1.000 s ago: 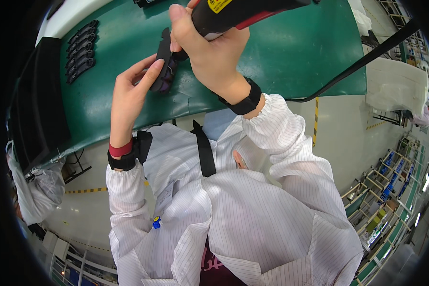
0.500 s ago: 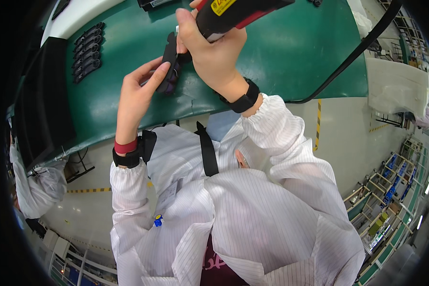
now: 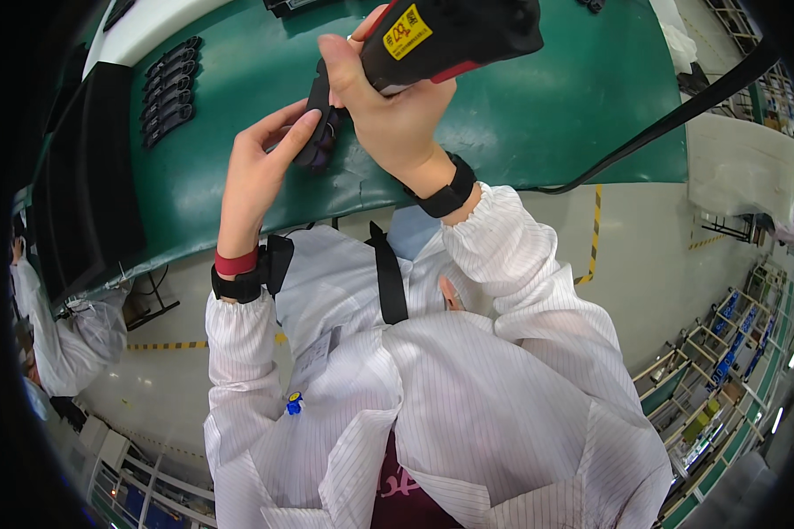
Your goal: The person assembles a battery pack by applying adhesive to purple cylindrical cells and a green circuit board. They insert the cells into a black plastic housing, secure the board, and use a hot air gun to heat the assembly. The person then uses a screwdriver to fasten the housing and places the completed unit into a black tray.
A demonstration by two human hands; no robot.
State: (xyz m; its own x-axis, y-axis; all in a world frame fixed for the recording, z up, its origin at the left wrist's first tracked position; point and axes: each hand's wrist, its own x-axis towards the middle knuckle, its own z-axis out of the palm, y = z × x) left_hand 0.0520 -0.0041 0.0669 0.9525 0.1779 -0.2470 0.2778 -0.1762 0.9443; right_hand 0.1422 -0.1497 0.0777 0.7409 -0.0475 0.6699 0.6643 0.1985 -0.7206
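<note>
Between the thumb and fingers of my left hand (image 3: 260, 159) is a slim, dark, elongated part (image 3: 319, 106), held tilted over the green table. My right hand (image 3: 397, 123) is wrapped round a black-and-red handheld tool (image 3: 459, 40) with a yellow label, its thick rear end pointing right. The front end of the tool is hidden by my right hand, close to the part. Whether the tool touches the part I cannot tell. Both hands are close together near the table's front edge.
On the green table (image 3: 573, 115), a row of several similar dark parts (image 3: 169, 93) lies at the left. A large black panel (image 3: 88, 176) stands at the left edge. A thick black cable (image 3: 662, 128) crosses the right side. Another person's white sleeve (image 3: 53, 326) shows at far left.
The rear end of the tool has come lower and more of its body shows. My hands keep their grips with little movement. The cable at the right has shifted slightly.
</note>
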